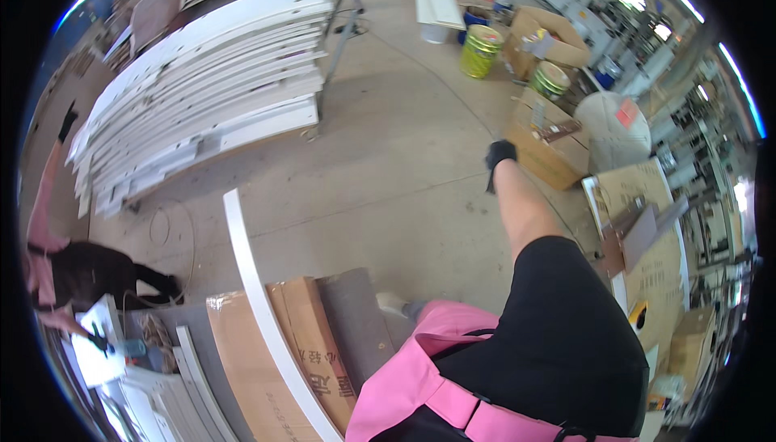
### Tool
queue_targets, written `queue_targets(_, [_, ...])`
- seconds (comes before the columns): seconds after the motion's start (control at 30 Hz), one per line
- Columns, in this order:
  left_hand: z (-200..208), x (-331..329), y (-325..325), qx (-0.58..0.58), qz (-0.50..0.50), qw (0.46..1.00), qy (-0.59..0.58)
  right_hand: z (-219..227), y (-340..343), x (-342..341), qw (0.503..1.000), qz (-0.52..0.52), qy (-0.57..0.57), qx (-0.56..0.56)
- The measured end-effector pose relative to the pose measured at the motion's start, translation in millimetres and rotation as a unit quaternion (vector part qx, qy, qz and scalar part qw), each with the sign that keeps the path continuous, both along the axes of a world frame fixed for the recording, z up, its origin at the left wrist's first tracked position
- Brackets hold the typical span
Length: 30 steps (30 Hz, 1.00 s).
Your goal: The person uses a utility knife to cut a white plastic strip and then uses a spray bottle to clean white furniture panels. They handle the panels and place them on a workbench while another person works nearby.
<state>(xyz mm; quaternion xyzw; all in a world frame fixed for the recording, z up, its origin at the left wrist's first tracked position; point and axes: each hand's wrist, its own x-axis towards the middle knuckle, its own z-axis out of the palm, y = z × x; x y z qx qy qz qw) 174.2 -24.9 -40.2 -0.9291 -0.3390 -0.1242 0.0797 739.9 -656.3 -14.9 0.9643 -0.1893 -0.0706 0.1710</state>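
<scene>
Beside the person's gloved right hand [500,153] and to its right stands a cardboard box [541,159], while a long white strip [255,287] lies well to its left, slanting forward from the body; the hand's opening cannot be told, and the left hand is unseen.

Head view: looks down and forward from head height, wide fisheye.
Floor [388,159]: fills centre toward twelve o'clock.
Pink apron [400,381]: very near, at six o'clock.
White panels [210,86]: farther off, at ten o'clock.
</scene>
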Motion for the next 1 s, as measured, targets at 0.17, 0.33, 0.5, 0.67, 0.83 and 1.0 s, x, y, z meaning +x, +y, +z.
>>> queue_targets(0.17, [-13, 10, 13, -0.033, -0.026, 0.999, 0.008, 63, -82, -79, 0.394, -0.485, -0.499, 0.600])
queue_targets(0.33, [-36, -7, 21, -0.064, 0.000, 0.998, 0.006, 38, -76, -116, 0.363, -0.524, -0.490, 0.594])
queue_targets(0.5, [-30, -34, 36, -0.136, 0.025, 0.990, -0.001, -22, -122, -123, 0.512, -0.425, -0.376, 0.645])
queue_targets(0.67, [15, -46, 17, -0.218, 0.048, 0.974, 0.034, -29, -121, -93, 0.521, -0.428, -0.301, 0.674])
queue_targets(0.83, [31, -30, 11, -0.214, 0.093, 0.972, 0.016, -37, -74, -59, 0.522, -0.500, -0.267, 0.637])
queue_targets(1.0, [30, -29, 2, -0.219, 0.107, 0.970, 0.012, -51, -38, -28, 0.534, -0.514, -0.224, 0.633])
